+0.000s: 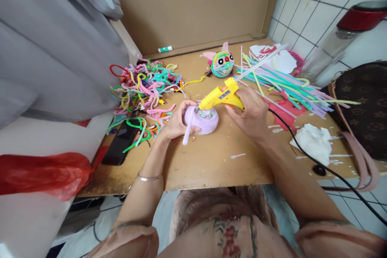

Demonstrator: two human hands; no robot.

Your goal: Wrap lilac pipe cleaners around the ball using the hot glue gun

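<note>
My left hand (pixel 177 122) is closed around the side of a round ball (pixel 208 128) wrapped in rows of lilac pipe cleaner. A loose end of the lilac pipe cleaner (pixel 188 130) sticks out toward me. The top of the ball is uncovered and looks shiny and silvery. My right hand (pixel 251 112) grips the handle of a yellow hot glue gun (pixel 220 96), a clear glue stick (pixel 263 61) rising from its back. The gun's nozzle points down at the uncovered top, by the wrapped edge; whether it touches, I cannot tell.
A decorated ball with eyes and pink ears (pixel 223 64) stands behind. Tangled pipe cleaners (pixel 148 84) and a black phone (pixel 120 145) lie left. Straight pipe cleaners (pixel 290 84), crumpled tissue (pixel 313 143), a bottle (pixel 329 44) and a brown bag (pixel 361 105) are right. The gun's black cord (pixel 298 143) trails right.
</note>
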